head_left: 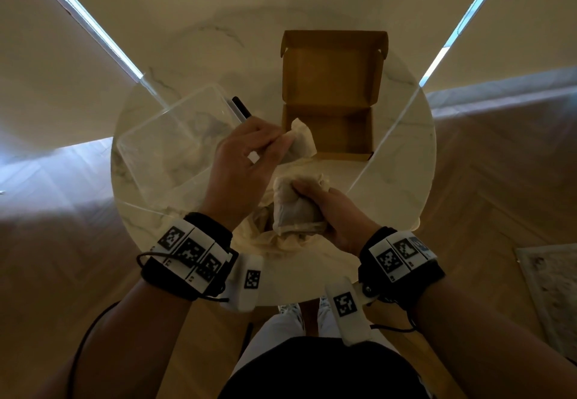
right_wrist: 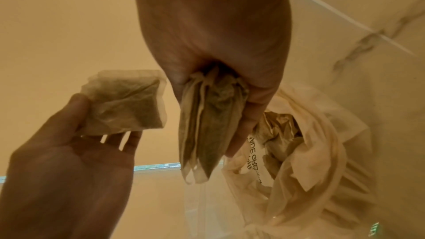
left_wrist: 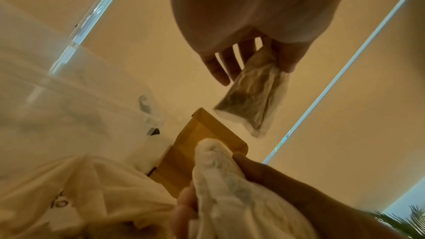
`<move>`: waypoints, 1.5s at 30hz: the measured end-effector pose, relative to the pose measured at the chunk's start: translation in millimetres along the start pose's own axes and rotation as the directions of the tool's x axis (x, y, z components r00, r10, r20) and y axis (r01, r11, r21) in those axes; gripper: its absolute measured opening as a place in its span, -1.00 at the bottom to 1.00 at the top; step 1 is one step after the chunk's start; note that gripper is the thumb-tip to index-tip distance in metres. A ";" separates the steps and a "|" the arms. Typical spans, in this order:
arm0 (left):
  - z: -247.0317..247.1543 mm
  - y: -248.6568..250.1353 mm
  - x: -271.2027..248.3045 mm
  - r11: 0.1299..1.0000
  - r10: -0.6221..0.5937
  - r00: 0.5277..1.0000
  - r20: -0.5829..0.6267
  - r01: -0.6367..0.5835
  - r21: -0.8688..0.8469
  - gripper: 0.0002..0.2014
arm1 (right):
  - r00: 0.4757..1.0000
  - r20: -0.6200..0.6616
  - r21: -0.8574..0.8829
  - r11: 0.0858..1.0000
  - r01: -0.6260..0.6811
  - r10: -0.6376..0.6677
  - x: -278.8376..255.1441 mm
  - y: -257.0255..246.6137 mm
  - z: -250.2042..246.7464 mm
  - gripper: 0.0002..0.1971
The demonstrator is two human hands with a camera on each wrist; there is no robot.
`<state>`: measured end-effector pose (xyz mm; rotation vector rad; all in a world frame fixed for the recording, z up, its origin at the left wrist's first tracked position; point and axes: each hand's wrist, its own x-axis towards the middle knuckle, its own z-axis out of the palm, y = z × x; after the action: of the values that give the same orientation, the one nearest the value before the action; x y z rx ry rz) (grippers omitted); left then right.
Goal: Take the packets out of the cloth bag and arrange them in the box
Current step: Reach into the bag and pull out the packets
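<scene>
My left hand (head_left: 278,147) pinches one thin paper packet (head_left: 301,139) between thumb and fingers, just over the near left corner of the open cardboard box (head_left: 359,136). In the left wrist view the packet (left_wrist: 253,97) hangs down from that hand (left_wrist: 255,72). My right hand (head_left: 309,194) grips a bunch of several packets (head_left: 293,211) over the cream cloth bag (head_left: 281,244). The right wrist view shows that bunch (right_wrist: 204,130) in the fist (right_wrist: 214,97) and more packets (right_wrist: 280,128) inside the open bag (right_wrist: 322,152). The box floor looks bare.
A round marble table (head_left: 402,180) carries everything. A clear plastic tub (head_left: 168,145) stands at the left, with a black pen (head_left: 241,108) by its far corner. The box lid (head_left: 334,67) stands open at the back. Wooden floor surrounds the table.
</scene>
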<state>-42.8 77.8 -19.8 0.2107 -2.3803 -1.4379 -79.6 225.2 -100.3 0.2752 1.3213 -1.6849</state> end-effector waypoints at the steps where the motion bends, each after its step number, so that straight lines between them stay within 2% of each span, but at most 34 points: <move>1: -0.2 -1.1 0.8 1.000 0.018 1.000 0.005 -0.018 -0.013 -0.85 | 1.000 0.006 0.007 1.000 -0.010 0.009 0.2 -1.0 0.4 -0.57; 3: 1.8 -6.2 -0.4 0.997 0.065 0.996 0.056 -0.067 0.032 -0.84 | 0.999 0.021 0.019 0.999 -0.026 0.026 0.4 -3.3 0.6 -0.57; 6: 3.9 -19.0 -12.2 0.964 0.105 0.977 0.183 -0.145 0.223 -0.81 | 0.998 0.032 0.044 0.997 -0.063 0.062 1.1 -7.7 1.4 -0.59; 10: 8.1 -29.7 -35.3 0.929 0.124 0.948 0.293 -0.215 0.300 -0.79 | 0.996 0.041 0.096 0.992 -0.088 0.084 1.7 -12.3 -4.9 -0.69; 16: 19.0 -37.9 -41.2 0.830 0.237 0.925 0.297 -0.352 0.433 -0.79 | 0.996 0.061 0.115 0.991 -0.074 0.067 2.8 -14.1 -5.6 -0.69; 19: 22.4 -43.5 -41.9 0.812 0.240 0.922 0.305 -0.363 0.458 -0.79 | 0.997 0.064 0.103 0.994 -0.039 0.033 2.5 -14.7 -4.0 -0.68; 20: 23.1 -43.9 -42.6 0.815 0.229 0.924 0.305 -0.354 0.459 -0.78 | 0.997 0.079 0.127 0.991 -0.033 0.023 2.2 -15.5 -3.9 -0.62; 23: 23.6 -45.7 -44.9 0.810 0.210 0.926 0.313 -0.344 0.476 -0.77 | 0.990 0.137 0.168 0.984 -0.054 0.031 2.5 -18.1 -9.3 -0.26; 24: 23.2 -46.4 -45.5 0.801 0.209 0.924 0.320 -0.350 0.486 -0.76 | 0.988 0.149 0.154 0.987 -0.049 0.026 1.8 -18.9 -10.2 -0.21; 26: 22.6 -45.8 -46.1 0.776 0.224 0.911 0.347 -0.382 0.502 -0.74 | 0.984 0.176 0.103 0.995 -0.005 -0.013 1.0 -19.4 -9.9 -0.27; 28: 21.9 -43.9 -46.2 0.773 0.246 0.893 0.377 -0.415 0.479 -0.74 | 0.989 0.140 0.052 0.998 0.036 -0.043 2.3 -18.4 -7.6 -0.42; 30: 18.1 -40.6 -45.5 0.857 0.193 0.915 0.354 -0.333 0.393 -0.71 | 0.996 0.072 0.049 0.997 0.058 -0.061 4.5 -18.0 -5.9 -0.58; 32: 8.9 -37.7 -41.6 0.969 0.026 0.979 0.200 -0.074 0.237 -0.71 | 0.997 0.030 0.071 0.995 0.068 -0.071 7.9 -19.5 -6.0 -0.63; 33: 2.9 -37.5 -38.6 0.987 -0.082 0.991 0.103 0.067 0.149 -0.75 | 0.997 0.021 0.095 0.993 0.072 -0.074 8.9 -20.9 -6.2 -0.63; 35: -7.0 -39.7 -33.4 0.959 -0.259 0.965 -0.039 0.262 0.107 -0.83 | 0.997 0.025 0.160 0.985 0.072 -0.076 8.8 -22.7 -8.1 -0.50; 37: -10.4 -47.0 -32.3 0.906 -0.362 0.932 -0.031 0.360 0.225 -0.87 | 0.995 0.055 0.187 0.979 0.077 -0.089 8.6 -23.8 -11.3 -0.42; 39: -6.6 -53.6 -36.5 0.844 -0.433 0.895 0.103 0.362 0.396 -0.86 | 0.989 0.085 0.175 0.979 0.106 -0.122 7.1 -24.1 -13.1 -0.57; 42: 11.2 -58.1 -46.0 0.716 -0.486 0.819 0.305 0.173 0.677 -0.83 | 0.986 0.066 0.154 0.978 0.142 -0.154 8.0 -22.7 -15.0 -0.73; 45: 31.5 -58.0 -50.6 0.726 -0.418 0.840 0.346 0.080 0.683 -0.92 | 0.986 0.025 0.143 0.977 0.160 -0.166 9.8 -22.7 -16.9 -0.72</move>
<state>-10.7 91.7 -95.2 0.4122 -3.3314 -0.7263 -108.3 233.8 -99.0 0.2210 1.2269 -1.9165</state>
